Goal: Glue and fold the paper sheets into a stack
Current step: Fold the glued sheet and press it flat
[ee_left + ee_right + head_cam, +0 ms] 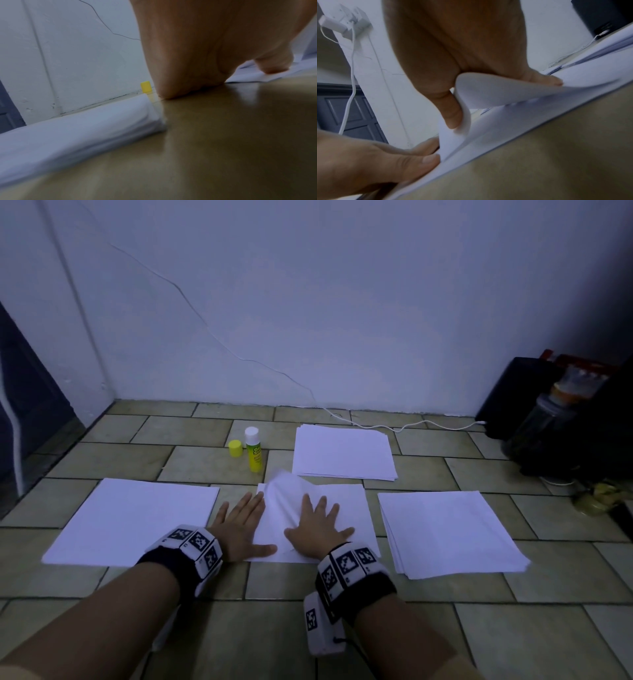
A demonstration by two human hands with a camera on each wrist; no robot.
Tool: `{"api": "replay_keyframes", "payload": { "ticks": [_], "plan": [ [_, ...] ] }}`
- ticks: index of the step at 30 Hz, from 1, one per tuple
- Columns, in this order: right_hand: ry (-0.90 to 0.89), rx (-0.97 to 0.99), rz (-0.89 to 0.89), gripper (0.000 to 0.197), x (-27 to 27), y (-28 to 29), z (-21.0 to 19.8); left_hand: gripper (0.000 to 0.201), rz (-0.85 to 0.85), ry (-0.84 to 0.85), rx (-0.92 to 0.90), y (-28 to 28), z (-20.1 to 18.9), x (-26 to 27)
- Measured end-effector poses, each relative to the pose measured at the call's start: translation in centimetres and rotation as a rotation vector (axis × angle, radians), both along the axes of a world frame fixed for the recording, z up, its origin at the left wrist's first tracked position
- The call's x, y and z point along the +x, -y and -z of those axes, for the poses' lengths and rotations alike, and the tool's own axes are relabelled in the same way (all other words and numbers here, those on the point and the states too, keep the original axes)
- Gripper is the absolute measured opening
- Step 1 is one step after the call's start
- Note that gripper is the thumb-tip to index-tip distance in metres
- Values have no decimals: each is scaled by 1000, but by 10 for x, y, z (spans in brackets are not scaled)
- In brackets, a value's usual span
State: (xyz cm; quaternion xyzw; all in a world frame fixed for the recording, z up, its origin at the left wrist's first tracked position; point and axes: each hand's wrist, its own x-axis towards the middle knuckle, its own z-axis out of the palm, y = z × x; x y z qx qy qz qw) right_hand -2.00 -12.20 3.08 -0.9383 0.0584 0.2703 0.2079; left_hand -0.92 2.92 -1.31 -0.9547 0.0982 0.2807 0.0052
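- Paper sheets lie in four places on the tiled floor (212,460); the middle sheet (346,508) is right in front of me, under my two hands.
- My right hand (317,530) lies flat on that middle sheet, fingers spread and straight, palm down.
- From the right wrist view, a folded-over flap (496,89) of the same sheet bulges up under my right palm, with my thumb (452,115) against its curved edge and another fingertip on its far side.
- My left hand (239,527) rests flat too, fingers straight and close together, mostly on the bare tile at the sheet's left edge; its thumb reaches onto the paper's near left corner.
- In the head view the flap rises as a rumpled hump between my two hands, toward the far left corner of the sheet.
- To my left lies a separate paper pile (133,522), just beside my left hand but not touching it as far as I can see.
- Another pile (448,532) lies to my right, and a third pile (342,451) sits farther off, beyond the middle sheet.
- Near that far pile the glue stick (253,450) stands upright with its yellow cap (235,448) off, set just beside it.
- A white cable (394,426) runs along the foot of the wall (342,302) to dark objects (555,422) in the right corner.
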Motion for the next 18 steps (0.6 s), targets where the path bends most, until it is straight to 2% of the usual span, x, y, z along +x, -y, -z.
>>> {"api": "replay_keyframes", "payload": {
  "ticks": [3,8,18],
  "plan": [
    [3,-5,30,74,3,-4,1,97,-1,18,-9,0,-1,-1],
    [4,6,95,76,4,-12,2,101,4,16,-9,0,0,0],
    [15,-4,77,77,1,-8,7,96,9,35,-7,0,0,-2]
  ]
}}
